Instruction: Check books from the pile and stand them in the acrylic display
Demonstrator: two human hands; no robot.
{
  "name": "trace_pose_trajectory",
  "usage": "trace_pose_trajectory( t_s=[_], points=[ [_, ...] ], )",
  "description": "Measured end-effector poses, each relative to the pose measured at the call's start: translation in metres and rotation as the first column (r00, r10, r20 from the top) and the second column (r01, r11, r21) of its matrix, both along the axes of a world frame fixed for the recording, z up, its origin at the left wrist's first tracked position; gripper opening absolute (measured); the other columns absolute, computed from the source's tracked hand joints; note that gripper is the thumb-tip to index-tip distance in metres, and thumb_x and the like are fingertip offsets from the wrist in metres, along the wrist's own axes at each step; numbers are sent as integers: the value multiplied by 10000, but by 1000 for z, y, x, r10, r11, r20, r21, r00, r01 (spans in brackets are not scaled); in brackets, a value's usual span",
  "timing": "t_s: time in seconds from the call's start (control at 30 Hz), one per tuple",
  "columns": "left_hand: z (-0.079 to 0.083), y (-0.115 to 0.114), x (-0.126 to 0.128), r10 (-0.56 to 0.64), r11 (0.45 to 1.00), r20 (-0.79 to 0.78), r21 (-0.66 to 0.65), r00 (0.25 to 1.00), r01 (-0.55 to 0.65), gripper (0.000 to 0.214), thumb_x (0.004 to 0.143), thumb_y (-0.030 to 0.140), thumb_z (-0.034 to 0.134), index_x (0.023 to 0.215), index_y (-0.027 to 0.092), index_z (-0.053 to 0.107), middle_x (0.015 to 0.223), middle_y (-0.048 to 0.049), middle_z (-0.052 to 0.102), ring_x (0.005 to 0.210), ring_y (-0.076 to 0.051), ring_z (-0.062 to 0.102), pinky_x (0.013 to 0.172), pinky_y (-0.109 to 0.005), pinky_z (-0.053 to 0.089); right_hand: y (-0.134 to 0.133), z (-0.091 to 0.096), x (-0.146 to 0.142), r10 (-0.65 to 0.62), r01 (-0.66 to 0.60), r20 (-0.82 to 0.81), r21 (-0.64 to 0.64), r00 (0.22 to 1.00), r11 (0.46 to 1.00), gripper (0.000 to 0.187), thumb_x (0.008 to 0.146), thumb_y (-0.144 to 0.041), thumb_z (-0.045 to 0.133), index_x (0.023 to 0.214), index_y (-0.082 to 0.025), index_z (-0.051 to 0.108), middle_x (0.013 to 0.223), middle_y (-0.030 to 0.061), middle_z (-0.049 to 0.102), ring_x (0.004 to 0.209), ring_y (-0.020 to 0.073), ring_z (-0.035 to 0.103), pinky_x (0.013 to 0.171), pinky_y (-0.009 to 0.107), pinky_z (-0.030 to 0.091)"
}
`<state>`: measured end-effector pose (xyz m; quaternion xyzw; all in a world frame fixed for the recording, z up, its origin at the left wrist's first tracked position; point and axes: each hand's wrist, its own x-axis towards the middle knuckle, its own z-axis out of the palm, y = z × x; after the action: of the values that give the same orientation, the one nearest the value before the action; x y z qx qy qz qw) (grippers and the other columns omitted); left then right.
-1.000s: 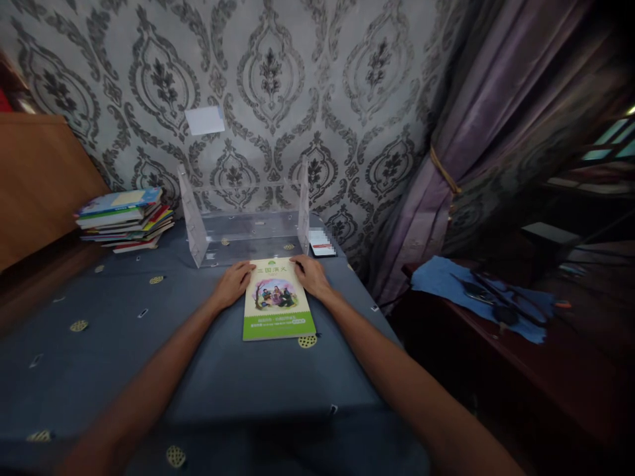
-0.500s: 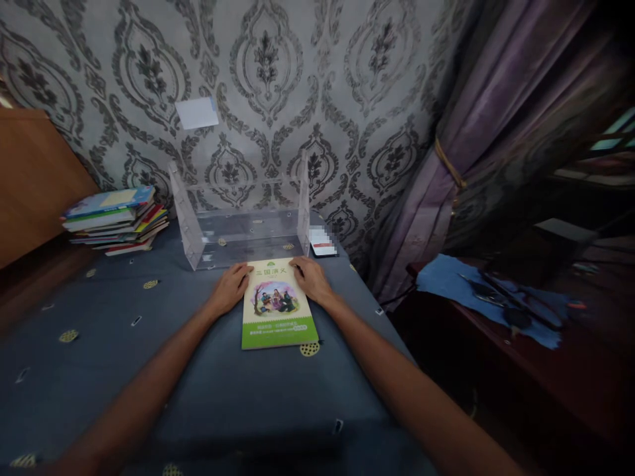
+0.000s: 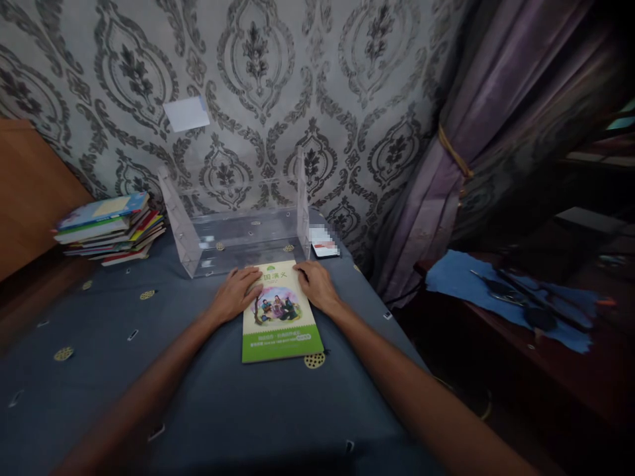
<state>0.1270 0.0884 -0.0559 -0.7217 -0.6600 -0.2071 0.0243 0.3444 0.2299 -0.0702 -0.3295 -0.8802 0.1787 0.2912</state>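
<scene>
Fingers (image 3: pixel 244 276) of your left hand (image 3: pixel 232 297) lie extended and slightly parted over the upper left edge of the cream-and-green paperback book with a painted cover (image 3: pixel 278 311). Those of your right hand (image 3: pixel 317 285) bend close together at its upper right edge; whether they pinch it, I cannot tell. It lies flat on your dark blue-grey patterned tablecloth (image 3: pixel 213 410), just in front of the clear plastic rack (image 3: pixel 179 228).

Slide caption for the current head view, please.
Left hand and right hand on a green-and-cream book, clear acrylic rack behind, stacked books off to the left.
</scene>
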Motion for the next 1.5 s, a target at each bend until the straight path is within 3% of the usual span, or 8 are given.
trace_pose_trajectory(
  t_s=[0.17, 0.4, 0.77, 1.0, 1.2, 1.37, 1.5],
  points=[
    [4, 8, 1, -72, 997, 9, -41, 997, 72, 422, 1003, 427, 465, 1343, 223, 611, 1435, -98, 596, 1340, -256, 533, 1161, -457, 391, -1, 1, 0, 10, -10, -8, 1, 1000, 1000, 305, 899, -82, 486, 1086, -161, 715, 1106, 104, 732, 1039, 241, 633, 970, 343, 459],
    [-5, 9, -2, -81, 997, 87, 1, 993, 81, 423, 1011, 403, 436, 1335, 200, 616, 1434, -105, 593, 1351, -251, 528, 1167, -465, 408, -5, 7, 0, -57, 58, 47, -27, 997, 998, 315, 899, -102, 508, 1117, -160, 729, 1131, 103, 747, 1054, 262, 643, 955, 346, 465],
    [-7, 9, -11, -105, 994, 131, 12, 986, 104, 405, 981, 394, 456, 1292, 208, 637, 1410, -102, 613, 1323, -262, 557, 1142, -468, 438, -15, 25, 3, -165, 164, -2, -141, 986, 976, 275, 874, -191, 530, 1008, -184, 771, 854, 65, 775, 780, 215, 701, 711, 270, 474],
    [10, 4, -11, -123, 991, 134, -31, 983, 128, 327, 962, 420, 485, 1168, 223, 646, 1305, -82, 672, 1195, -264, 632, 1050, -422, 493, -32, 33, 0, -59, 70, 75, -153, 995, 986, 272, 876, -218, 548, 1026, -201, 774, 779, 35, 761, 702, 182, 669, 648, 251, 434],
    [14, 2, 0, -93, 995, 25, -24, 995, 93, 279, 967, 377, 469, 1147, 224, 619, 1250, -86, 674, 1159, -269, 625, 1031, -415, 479, -25, 28, 1, -176, 182, 87, -60, 980, 981, 310, 920, -186, 505, 1140, -182, 724, 983, 101, 762, 922, 237, 675, 763, 277, 460],
    [16, 1, 0, -93, 995, 37, -39, 995, 94, 299, 968, 389, 460, 1171, 226, 608, 1242, -90, 673, 1138, -265, 627, 995, -396, 494, -10, 17, 1, -46, 49, 27, -96, 999, 994, 350, 935, -152, 490, 1233, -168, 674, 1086, 100, 752, 1010, 228, 651, 899, 303, 463],
    [31, -2, 10, -49, 993, 36, -107, 998, 52, 282, 977, 378, 441, 1092, 211, 636, 1125, -85, 709, 1031, -244, 656, 932, -374, 506, -8, 20, 2, -24, 7, -76, -216, 997, 976, 309, 966, -172, 449, 1129, -148, 710, 937, 80, 770, 894, 210, 683, 840, 295, 468]
  ],
)
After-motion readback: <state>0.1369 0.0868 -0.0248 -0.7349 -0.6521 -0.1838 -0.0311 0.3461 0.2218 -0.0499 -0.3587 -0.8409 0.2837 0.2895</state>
